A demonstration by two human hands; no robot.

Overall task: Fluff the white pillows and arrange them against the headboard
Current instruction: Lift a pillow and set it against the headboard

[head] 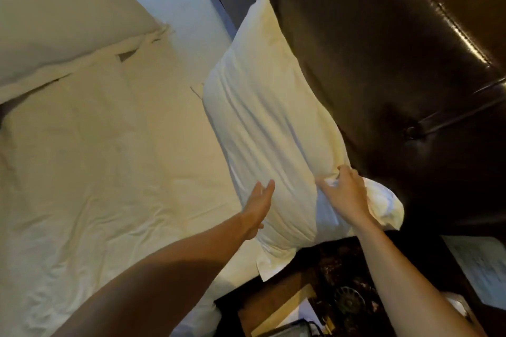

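Head view, listed left to right.

Item, far pillow (63, 16): white, lying flat at the upper left on the bed (109, 159), its long side away from the headboard (369, 49). Status, by my reading: not yet fluffed or placed.

Item, bed: rumpled cream sheet, wide open room across the middle and left; bare mattress corner shows beside the headboard at top.

Item, my left hand (258, 206): fingers straight and loosely together, palm laid against the near pillow's left flank, steadying rather than holding.

Item, near pillow (271, 128): white, stood on its long edge and leaning on the dark padded headboard, its near end overhanging the bed edge above the nightstand (328, 295).

Item, my right hand (346, 191): fingers curled, pinching a bunch of pillowcase at the near upper corner.

Progress, judged: one pillow roughly against the headboard, needing squaring and a shift inward; the second untouched.

Clearances: bed edge runs just under my hands; nightstand clutter sits close below the hanging case flap (273, 268).
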